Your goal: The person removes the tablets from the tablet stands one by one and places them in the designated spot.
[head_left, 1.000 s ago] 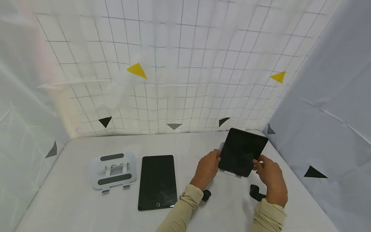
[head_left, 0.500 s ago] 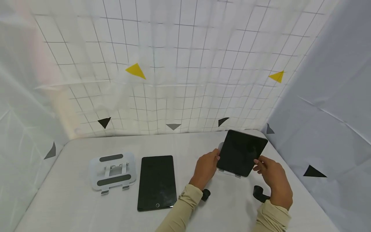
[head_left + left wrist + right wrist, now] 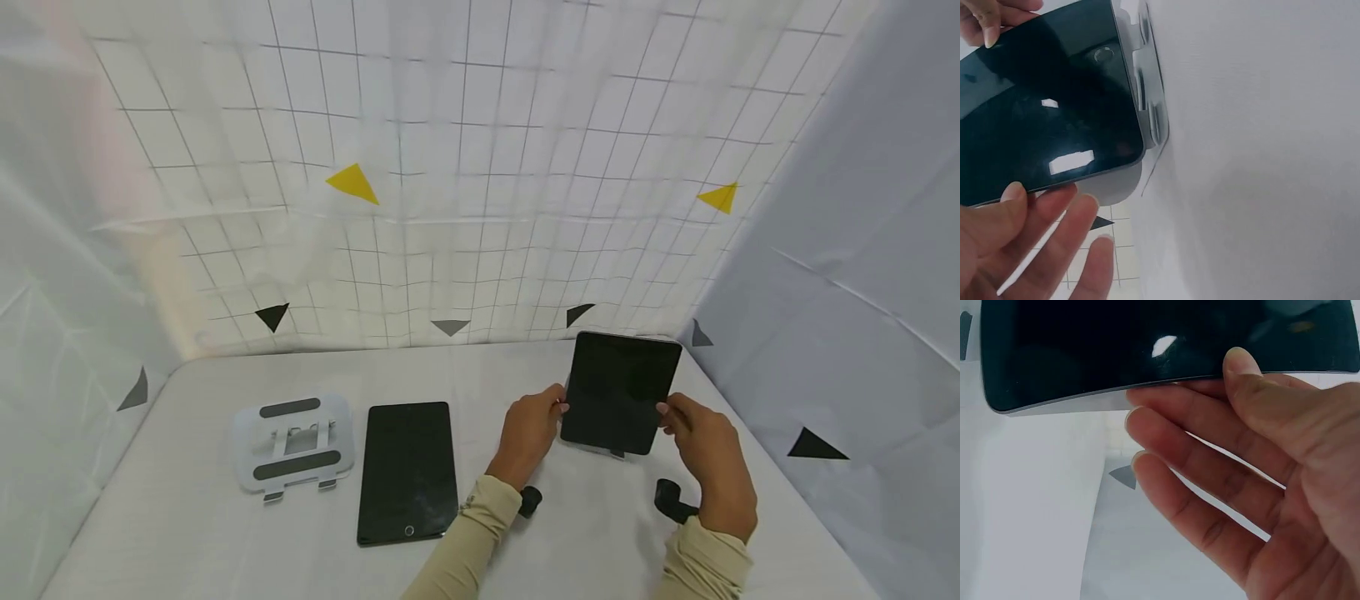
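Note:
Both hands hold a black tablet (image 3: 621,392) by its long side edges, at the back right of the table. My left hand (image 3: 527,429) pinches its left edge, thumb (image 3: 1014,192) on the glass and fingers behind. My right hand (image 3: 1260,450) pinches the opposite edge the same way, its other fingers spread below. The tablet's lower end, with a round home button (image 3: 1104,55), lies close along the lipped ledge of a light grey tablet stand (image 3: 1152,119). Most of that stand is hidden behind the tablet.
A second, larger tablet (image 3: 407,475) lies flat mid-table, screen up. Left of it sits another grey stand (image 3: 297,464) with dark pads and two front hooks. Black wrist devices (image 3: 670,501) show at both wrists. A gridded white curtain (image 3: 450,208) closes off the back.
The held tablet has turned slightly counterclockwise, its top right corner moving left, and now sits straighter over the stand. My right hand has shifted slightly with it.

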The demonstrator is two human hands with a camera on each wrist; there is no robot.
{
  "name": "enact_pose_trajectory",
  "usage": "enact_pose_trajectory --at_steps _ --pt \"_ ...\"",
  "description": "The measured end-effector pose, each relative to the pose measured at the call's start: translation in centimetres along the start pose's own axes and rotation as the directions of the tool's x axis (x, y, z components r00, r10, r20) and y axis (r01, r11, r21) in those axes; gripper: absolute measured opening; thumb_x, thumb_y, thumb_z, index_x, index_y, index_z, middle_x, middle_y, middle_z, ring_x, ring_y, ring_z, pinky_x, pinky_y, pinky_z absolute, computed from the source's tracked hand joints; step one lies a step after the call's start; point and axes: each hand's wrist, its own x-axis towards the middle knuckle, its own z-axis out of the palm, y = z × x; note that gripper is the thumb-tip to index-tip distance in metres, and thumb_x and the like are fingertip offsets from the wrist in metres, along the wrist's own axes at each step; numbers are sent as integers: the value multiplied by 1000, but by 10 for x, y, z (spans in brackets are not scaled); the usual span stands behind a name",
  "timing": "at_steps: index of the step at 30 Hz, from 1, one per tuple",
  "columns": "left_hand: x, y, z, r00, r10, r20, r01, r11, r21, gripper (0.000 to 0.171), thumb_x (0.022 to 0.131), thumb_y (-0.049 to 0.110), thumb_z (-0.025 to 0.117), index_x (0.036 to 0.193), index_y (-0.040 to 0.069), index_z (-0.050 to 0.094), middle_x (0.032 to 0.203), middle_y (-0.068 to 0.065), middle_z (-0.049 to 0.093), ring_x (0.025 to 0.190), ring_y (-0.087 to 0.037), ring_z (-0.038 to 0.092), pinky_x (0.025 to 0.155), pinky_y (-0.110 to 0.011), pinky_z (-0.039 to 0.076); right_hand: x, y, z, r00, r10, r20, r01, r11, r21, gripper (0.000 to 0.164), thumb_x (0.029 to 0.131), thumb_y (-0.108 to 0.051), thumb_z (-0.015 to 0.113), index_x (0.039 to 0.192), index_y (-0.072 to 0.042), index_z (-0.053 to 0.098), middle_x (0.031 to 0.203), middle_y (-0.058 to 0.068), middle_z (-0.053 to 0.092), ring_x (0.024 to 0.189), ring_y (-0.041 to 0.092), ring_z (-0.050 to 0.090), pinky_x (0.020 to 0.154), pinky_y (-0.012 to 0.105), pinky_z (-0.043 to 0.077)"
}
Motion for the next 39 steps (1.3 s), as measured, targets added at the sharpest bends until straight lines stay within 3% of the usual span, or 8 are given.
enact_pose_trajectory --at_steps 5,12,22,30,39 --pt "1 -2 -2 1000 -10 11 10 998 -59 7 101 18 71 100 12 69 80 1 73 56 -3 48 54 -19 38 1 -1 0 1000 -14 -27 14 1000 2 16 110 -13 56 105 -2 67 86 13 73 84 37 69 69 50 50" --pt "5 -13 -14 993 -60 99 78 979 -188 4 103 12 68 106 9 70 93 -3 76 74 -5 65 64 -21 48 3 -9 5 998 -54 -42 55 998 17 13 109 -12 58 104 -4 67 83 7 71 80 30 65 70 50 49" --pt "9 -28 -50 962 -95 257 157 960 -231 5 103 12 68 103 7 69 82 -2 74 72 -6 64 69 -29 49 12 -22 16 994 -108 4 108 992 70 16 108 -7 58 117 3 66 85 9 72 80 29 68 72 51 52" --pt "9 -48 -72 943 -113 313 205 939 -276 7 101 9 70 108 7 69 76 2 72 69 -8 64 66 -31 48 19 -39 24 982 -186 22 182 977 106 10 107 -7 59 104 -2 68 81 5 69 78 25 67 72 51 53" --pt "4 -63 -94 904 -145 402 271 922 -277 17 101 2 66 117 6 64 84 0 75 73 -14 70 69 -32 52 28 -58 33 971 -227 75 216 968 128 12 106 -7 62 96 -4 68 79 2 66 76 22 68 72 49 55"
